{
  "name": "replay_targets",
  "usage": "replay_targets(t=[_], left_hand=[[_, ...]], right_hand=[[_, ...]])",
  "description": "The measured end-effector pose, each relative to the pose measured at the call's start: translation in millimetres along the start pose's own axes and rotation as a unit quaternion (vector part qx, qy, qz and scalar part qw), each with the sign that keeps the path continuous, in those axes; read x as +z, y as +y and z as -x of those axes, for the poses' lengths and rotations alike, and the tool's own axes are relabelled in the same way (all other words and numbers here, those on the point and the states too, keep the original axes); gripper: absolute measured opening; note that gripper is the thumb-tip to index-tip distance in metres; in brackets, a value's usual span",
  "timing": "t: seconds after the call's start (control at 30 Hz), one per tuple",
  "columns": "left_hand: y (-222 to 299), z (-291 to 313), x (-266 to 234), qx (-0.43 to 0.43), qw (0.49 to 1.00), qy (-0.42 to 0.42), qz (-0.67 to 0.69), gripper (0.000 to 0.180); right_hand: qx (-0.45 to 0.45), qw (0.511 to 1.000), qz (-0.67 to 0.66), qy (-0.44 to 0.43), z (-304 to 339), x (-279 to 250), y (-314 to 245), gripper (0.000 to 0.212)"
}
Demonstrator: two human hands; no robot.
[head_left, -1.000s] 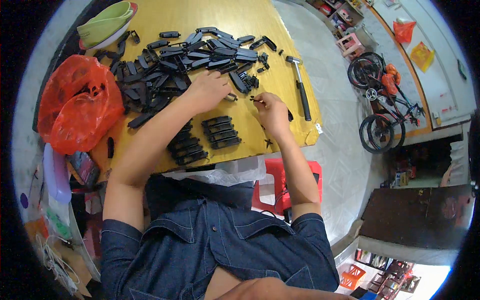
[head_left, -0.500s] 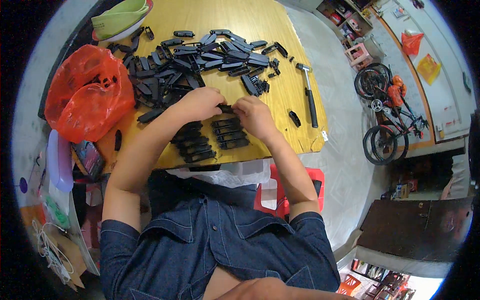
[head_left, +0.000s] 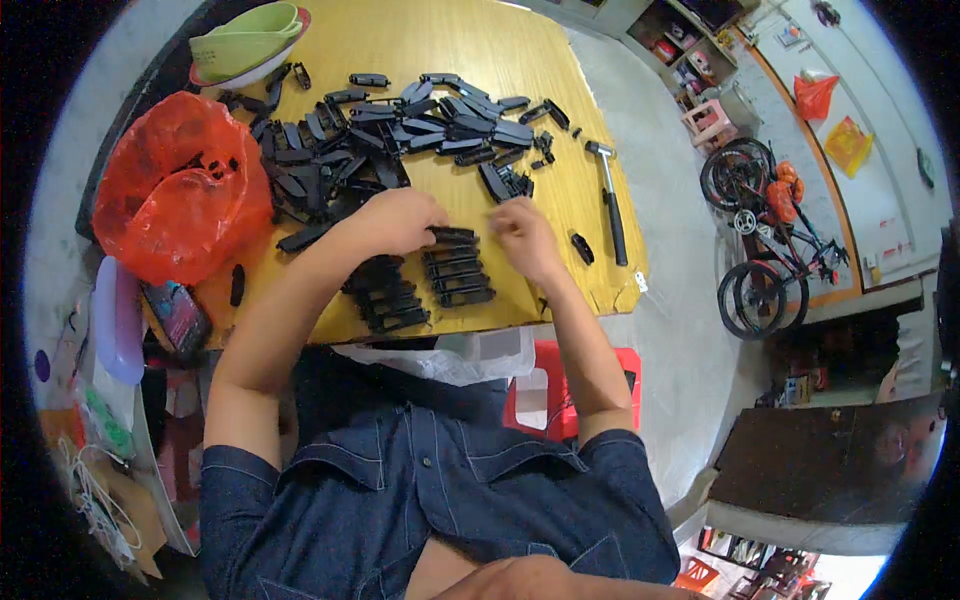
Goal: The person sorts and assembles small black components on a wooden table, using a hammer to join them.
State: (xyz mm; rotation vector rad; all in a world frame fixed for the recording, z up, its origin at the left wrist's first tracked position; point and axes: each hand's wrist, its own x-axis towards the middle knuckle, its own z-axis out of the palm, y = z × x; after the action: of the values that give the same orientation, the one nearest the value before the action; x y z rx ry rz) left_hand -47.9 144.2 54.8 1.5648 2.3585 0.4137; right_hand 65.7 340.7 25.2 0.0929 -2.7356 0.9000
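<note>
Two rows of slim black plastic pieces lie near the table's front edge, a left row (head_left: pixel 388 300) and a right row (head_left: pixel 460 272). My left hand (head_left: pixel 405 220) has its fingertips closed at the left end of the farthest black plastic piece (head_left: pixel 455 235) of the right row. My right hand (head_left: pixel 527 240) is off to the right of that row, slightly blurred, with fingers curled inward. Whether it holds anything small is hidden. Just beyond it lies a cluster of small black parts (head_left: pixel 508 183). A large loose heap of black plastic pieces (head_left: pixel 430 125) spreads over the table beyond both hands.
A hammer (head_left: pixel 612 205) and a single black piece (head_left: pixel 582 248) lie to the right. At the left are a red plastic bag (head_left: pixel 180 190), green bowls (head_left: pixel 245 45), a phone (head_left: pixel 178 315) and a purple case (head_left: pixel 117 320). A red stool (head_left: pixel 625 385) stands below the table edge.
My right hand has let go of the farthest piece of the right row and moved right, away from it. My left hand stays at that piece's left end, slightly nearer me.
</note>
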Motion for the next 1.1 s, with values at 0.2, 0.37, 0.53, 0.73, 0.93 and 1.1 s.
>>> replay_targets(t=[0.2, 0.37, 0.53, 0.73, 0.93, 1.1], left_hand=[[12, -38, -5, 0.0, 0.999, 0.023, -0.039, 0.018], [-4, -86, 32, 0.12, 0.916, 0.33, -0.195, 0.013], [-5, -79, 24, 0.11, 0.938, 0.25, -0.214, 0.013], [-2, -51, -1, -0.003, 0.994, -0.001, -0.107, 0.011], [-5, -25, -3, -0.018, 0.995, 0.094, -0.022, 0.02], [4, -14, -10, -0.063, 0.995, -0.015, -0.076, 0.024]], right_hand=[[0.091, 0.978, 0.137, 0.128, -12, -22, 25, 0.015], [0.102, 0.969, 0.215, 0.059, -21, -12, 18, 0.01], [0.124, 0.971, 0.196, 0.053, -15, -18, 18, 0.013], [0.152, 0.981, -0.059, 0.102, -5, -19, 22, 0.026], [0.022, 0.987, 0.08, 0.138, 9, -3, 1, 0.013], [0.002, 0.981, 0.177, 0.085, 25, -2, 3, 0.01]])
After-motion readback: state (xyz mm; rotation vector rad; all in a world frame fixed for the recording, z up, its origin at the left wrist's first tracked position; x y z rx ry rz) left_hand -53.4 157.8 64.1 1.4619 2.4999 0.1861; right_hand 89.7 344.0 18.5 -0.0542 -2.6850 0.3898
